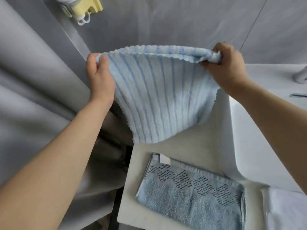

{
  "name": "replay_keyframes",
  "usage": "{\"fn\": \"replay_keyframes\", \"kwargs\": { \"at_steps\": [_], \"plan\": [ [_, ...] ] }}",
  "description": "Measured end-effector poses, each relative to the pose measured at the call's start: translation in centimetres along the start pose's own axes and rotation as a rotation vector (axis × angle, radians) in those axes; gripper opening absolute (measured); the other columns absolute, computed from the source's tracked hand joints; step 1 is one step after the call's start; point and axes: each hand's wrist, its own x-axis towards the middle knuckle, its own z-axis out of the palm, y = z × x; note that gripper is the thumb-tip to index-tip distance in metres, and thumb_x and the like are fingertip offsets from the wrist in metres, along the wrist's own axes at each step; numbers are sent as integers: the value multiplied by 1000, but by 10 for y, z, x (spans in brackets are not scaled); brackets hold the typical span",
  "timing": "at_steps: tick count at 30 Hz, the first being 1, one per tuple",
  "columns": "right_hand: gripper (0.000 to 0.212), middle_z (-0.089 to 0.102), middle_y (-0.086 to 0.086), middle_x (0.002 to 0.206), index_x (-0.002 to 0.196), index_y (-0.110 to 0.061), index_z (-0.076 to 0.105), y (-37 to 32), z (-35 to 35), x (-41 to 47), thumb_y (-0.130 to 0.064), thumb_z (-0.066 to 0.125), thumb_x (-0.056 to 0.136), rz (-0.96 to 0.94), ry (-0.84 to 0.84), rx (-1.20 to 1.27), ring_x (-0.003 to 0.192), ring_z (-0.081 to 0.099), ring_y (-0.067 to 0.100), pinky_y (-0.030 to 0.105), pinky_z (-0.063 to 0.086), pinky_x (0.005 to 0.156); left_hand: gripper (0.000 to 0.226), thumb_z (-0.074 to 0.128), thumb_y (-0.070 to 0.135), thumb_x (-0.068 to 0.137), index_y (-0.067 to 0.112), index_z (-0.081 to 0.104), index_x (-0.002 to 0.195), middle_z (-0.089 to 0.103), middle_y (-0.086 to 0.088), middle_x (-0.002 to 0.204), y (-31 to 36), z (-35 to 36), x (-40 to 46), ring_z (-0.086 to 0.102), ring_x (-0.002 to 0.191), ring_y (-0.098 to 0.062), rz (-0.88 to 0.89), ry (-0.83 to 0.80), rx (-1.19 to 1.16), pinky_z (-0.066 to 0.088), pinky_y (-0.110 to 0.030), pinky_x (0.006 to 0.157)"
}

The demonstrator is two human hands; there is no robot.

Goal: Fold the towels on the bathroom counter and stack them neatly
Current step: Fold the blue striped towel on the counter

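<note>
Aloft, striped towel [159, 95] hanging between pinching left hand [99, 77] and right hand [227, 70].

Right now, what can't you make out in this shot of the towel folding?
- Head view: the counter behind the striped towel, hidden by the cloth that the left hand and right hand hold up.
- The folded towel, cut off by the bottom edge.
- The tap, cut off at the right edge.

Folded towel [191, 196] cropped below
</note>
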Motion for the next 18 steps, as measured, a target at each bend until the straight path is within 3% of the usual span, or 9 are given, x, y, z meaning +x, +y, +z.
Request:
{"fn": "replay_keyframes", "kwargs": {
  "at_steps": [2,4,6,7,10,12,15,16,18],
  "plan": [
    [25,40,2,71,78,-15,46,-17,-15,-8,-24,69,80,-104,83,27,66,32,5,25,21,57,23,45,13,84,25,39,64,35,18,60,27,-13,-11,31,57,-2,69,-11,-89,29,-22,55],
    [24,42,2,66,75,-13,49,-22,-24,-25,-27,68,79,-185,14,-5,63,33,9,26,22,55,25,46,18,73,29,38,52,30,17,54,31,-25,-29,27,57,-7,40,-63,-131,22,-29,54],
    [27,49,5,66,75,-10,55,-13,-18,-51,-33,69,80,-226,-232,-84,63,43,20,27,27,57,17,50,28,66,22,42,52,31,9,55,16,-37,-57,28,59,-10,-87,-173,-169,21,-32,53],
    [27,52,4,68,76,-13,57,-6,-11,-68,-35,71,81,-198,-431,-165,65,48,21,27,31,60,25,50,29,64,7,44,54,30,2,56,1,-44,-73,30,58,-11,-158,-275,-125,21,-32,52],
    [18,58,-4,85,85,-25,55,19,20,-138,-38,67,84,-9,-1039,-533,80,55,18,30,45,71,25,45,20,65,-2,42,53,27,-4,55,-54,-69,-130,28,53,-9,-286,-760,184,19,-29,52],
    [21,60,-6,95,97,-22,57,36,42,-186,-34,68,84,100,-1282,-620,87,58,14,32,53,82,23,47,24,68,19,37,48,28,6,52,-89,-84,-169,29,55,-10,-367,-1134,487,23,-32,57],
    [33,67,-2,103,105,-16,67,51,55,-218,-36,76,80,313,-1592,-708,97,65,20,36,53,92,17,50,23,76,19,41,61,37,6,62,-117,-96,-204,35,66,-19,-554,-1631,1073,28,-33,60],
    [31,68,0,102,102,-16,69,53,55,-215,-37,75,81,380,-1635,-684,97,66,22,36,53,91,13,49,22,77,17,43,66,40,3,66,-119,-95,-206,37,66,-22,-606,-1683,1141,28,-34,58],
    [28,69,5,101,105,-10,68,56,59,-196,-32,67,88,473,-1518,-572,91,67,22,32,55,80,15,49,25,82,14,49,71,53,2,72,-122,-85,-197,49,66,-23,-559,-1509,1123,41,-36,60]
  ]
}}
